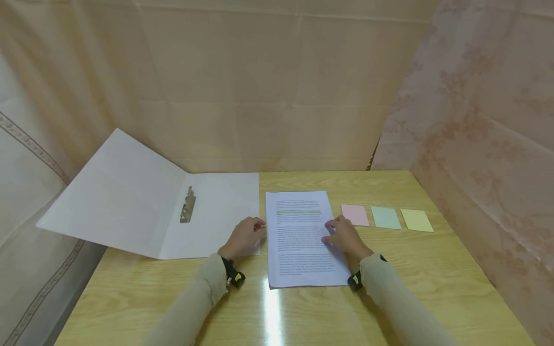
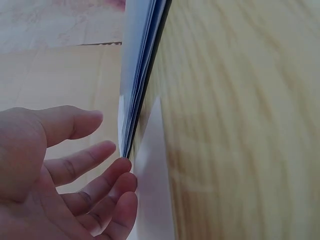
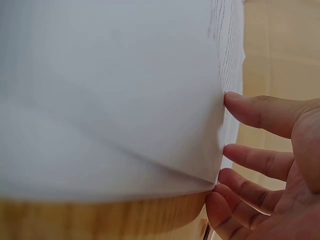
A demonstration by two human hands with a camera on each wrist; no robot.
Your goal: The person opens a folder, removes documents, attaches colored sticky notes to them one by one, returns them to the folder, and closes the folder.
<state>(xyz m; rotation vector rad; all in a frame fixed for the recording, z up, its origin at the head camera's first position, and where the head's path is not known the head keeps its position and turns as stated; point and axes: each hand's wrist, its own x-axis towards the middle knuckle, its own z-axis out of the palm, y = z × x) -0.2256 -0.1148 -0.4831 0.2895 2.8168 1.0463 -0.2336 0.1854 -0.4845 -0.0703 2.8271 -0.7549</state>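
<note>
A stack of printed sheets (image 1: 298,240) lies on the table, with a green highlighted line near the top of its first page. At its left edge is my left hand (image 1: 246,234); in the left wrist view the fingertips (image 2: 122,167) reach the stack's edge, the thumb standing apart from them. My right hand (image 1: 345,236) lies over the right edge, thumb and forefinger on the top page. In the right wrist view its other fingertips (image 3: 220,200) are at the sheets' side. Neither hand has its fingers closed around the paper.
Left of the stack, an open white folder (image 1: 225,206) with a metal clip (image 1: 188,205) has its cover (image 1: 112,197) raised at an angle. Pink (image 1: 355,215), green (image 1: 386,217) and yellow sticky notes (image 1: 417,220) lie in a row on the right. Cloth curtains (image 1: 259,86) surround the table (image 1: 433,278).
</note>
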